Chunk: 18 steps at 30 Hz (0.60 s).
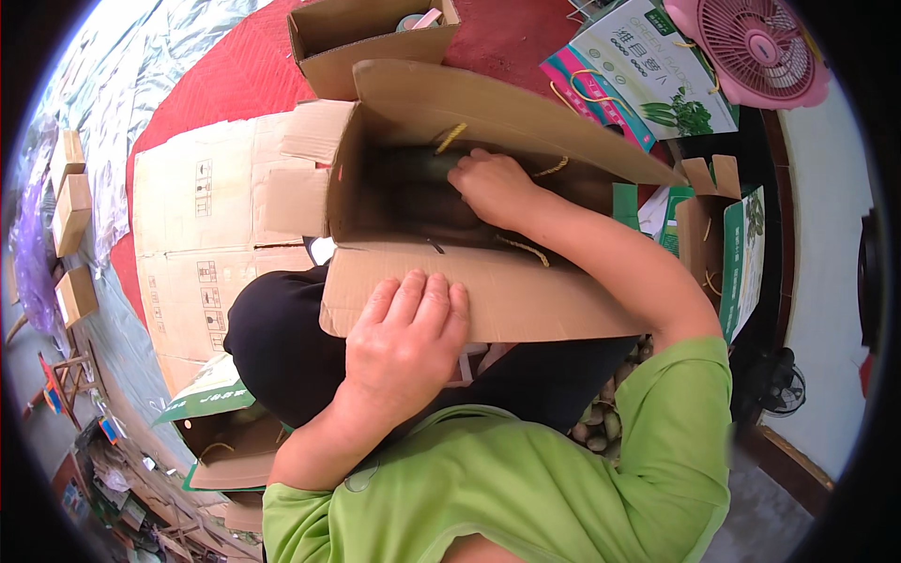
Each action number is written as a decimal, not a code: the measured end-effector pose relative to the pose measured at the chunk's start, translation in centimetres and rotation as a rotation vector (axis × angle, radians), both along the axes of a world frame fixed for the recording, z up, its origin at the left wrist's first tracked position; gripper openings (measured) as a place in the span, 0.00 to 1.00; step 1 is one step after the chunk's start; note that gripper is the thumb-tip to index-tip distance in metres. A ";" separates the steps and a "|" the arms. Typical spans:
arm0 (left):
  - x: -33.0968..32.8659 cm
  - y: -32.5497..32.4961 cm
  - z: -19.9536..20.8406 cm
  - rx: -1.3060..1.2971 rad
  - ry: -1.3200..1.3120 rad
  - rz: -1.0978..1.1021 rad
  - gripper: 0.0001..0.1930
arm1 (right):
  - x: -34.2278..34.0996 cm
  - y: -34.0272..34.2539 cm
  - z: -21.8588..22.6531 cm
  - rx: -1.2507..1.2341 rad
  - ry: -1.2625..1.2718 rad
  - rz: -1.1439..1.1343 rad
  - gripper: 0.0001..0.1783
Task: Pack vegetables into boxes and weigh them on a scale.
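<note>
A deep brown cardboard box stands in front of me with its flaps spread and yellow rope handles showing. My left hand lies flat on the near flap, fingers stretched out and holding nothing. Inside the box, my right hand is closed with bent fingers at the right end of a long green radish; its fingertips are hidden. More rounded, long vegetables lie in shadow beside it, hard to make out.
A smaller open carton with a tape roll stands beyond. Flattened cardboard covers the left floor. A pink fan, printed cartons and a green-sided box stand right. Several radishes lie under my right arm.
</note>
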<state>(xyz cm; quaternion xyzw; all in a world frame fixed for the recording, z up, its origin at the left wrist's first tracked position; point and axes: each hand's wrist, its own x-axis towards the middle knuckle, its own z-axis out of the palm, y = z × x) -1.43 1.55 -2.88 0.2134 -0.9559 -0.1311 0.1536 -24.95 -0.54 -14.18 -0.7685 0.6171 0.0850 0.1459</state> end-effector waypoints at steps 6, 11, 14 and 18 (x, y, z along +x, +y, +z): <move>-0.1 -0.3 -0.2 0.030 0.004 -0.007 0.15 | 2.7 -2.4 -3.4 0.593 0.036 -0.241 0.17; -0.2 -0.6 0.2 0.043 -0.017 -0.012 0.15 | 3.8 -0.7 -8.2 0.541 -0.072 -0.328 0.23; -0.3 -0.8 0.2 0.066 -0.026 -0.022 0.15 | 3.5 0.3 -9.3 0.383 -0.159 -0.352 0.29; -0.4 -0.9 0.1 0.047 0.016 -0.031 0.16 | 2.9 0.9 -10.6 0.264 -0.114 -0.312 0.25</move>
